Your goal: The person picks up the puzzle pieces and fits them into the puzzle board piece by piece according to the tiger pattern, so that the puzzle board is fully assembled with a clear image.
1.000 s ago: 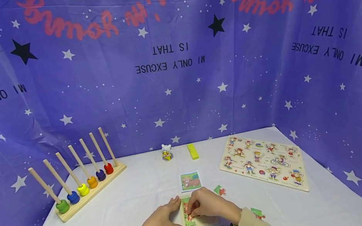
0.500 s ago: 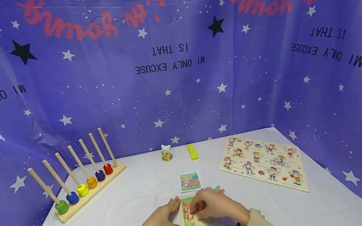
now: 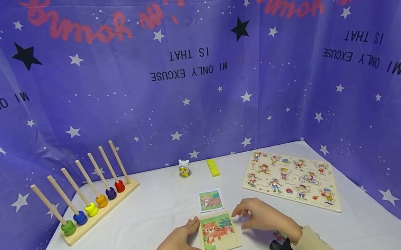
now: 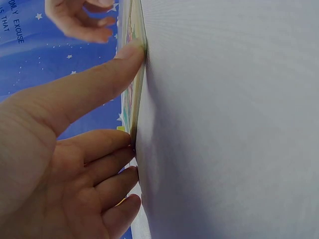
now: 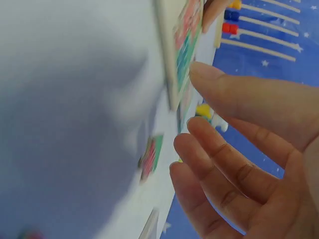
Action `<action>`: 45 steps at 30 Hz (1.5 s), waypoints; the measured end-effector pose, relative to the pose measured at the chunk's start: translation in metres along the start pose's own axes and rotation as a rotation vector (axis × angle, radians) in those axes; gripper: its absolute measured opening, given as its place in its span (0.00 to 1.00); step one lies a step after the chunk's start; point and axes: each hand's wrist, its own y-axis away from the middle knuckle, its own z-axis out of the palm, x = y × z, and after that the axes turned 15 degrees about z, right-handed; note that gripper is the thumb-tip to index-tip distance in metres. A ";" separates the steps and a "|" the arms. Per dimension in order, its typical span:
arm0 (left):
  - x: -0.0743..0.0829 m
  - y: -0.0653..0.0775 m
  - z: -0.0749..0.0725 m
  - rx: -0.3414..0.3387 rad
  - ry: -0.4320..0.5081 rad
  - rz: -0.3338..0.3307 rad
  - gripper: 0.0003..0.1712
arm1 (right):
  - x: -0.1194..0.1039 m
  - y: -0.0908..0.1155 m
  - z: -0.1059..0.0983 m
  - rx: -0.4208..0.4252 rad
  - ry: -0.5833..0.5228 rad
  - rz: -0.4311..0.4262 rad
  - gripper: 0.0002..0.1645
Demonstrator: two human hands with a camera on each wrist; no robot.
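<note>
A square wooden jigsaw board (image 3: 228, 245) lies near the table's front, with a red tiger picture partly filling it. Bare wood shows at its lower right. My left hand (image 3: 179, 242) steadies the board's left side, thumb at the near corner and fingertips at the far one. To the right of the board my right hand (image 3: 260, 215) hovers with loosely bent fingers, holding nothing. Below it in the right wrist view, a green and red puzzle piece (image 5: 151, 158) lies on the cloth. Another piece (image 3: 279, 235) shows beside the right wrist, partly hidden.
A picture card (image 3: 210, 201) lies just behind the board. Farther back are a small figurine (image 3: 184, 169) and a yellow block (image 3: 212, 167). A peg stand (image 3: 101, 213) with coloured rings stands left; a large peg puzzle board (image 3: 290, 180) lies right.
My right hand has let go of a puzzle piece in the board and moved right, off the board, uncovering the tiger and blue-green pieces. The left hand has stayed in place.
</note>
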 end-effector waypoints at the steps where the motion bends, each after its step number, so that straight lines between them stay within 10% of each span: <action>1: 0.000 0.000 0.000 0.000 -0.001 -0.001 0.53 | 0.003 0.003 -0.003 0.001 -0.001 0.007 0.19; 23: 0.001 0.000 -0.003 0.003 -0.002 -0.005 0.53 | 0.043 0.068 -0.040 -0.127 0.086 0.088 0.20; 45: 0.000 0.000 0.000 0.002 0.022 0.002 0.53 | 0.047 0.071 -0.043 -0.192 0.018 0.049 0.14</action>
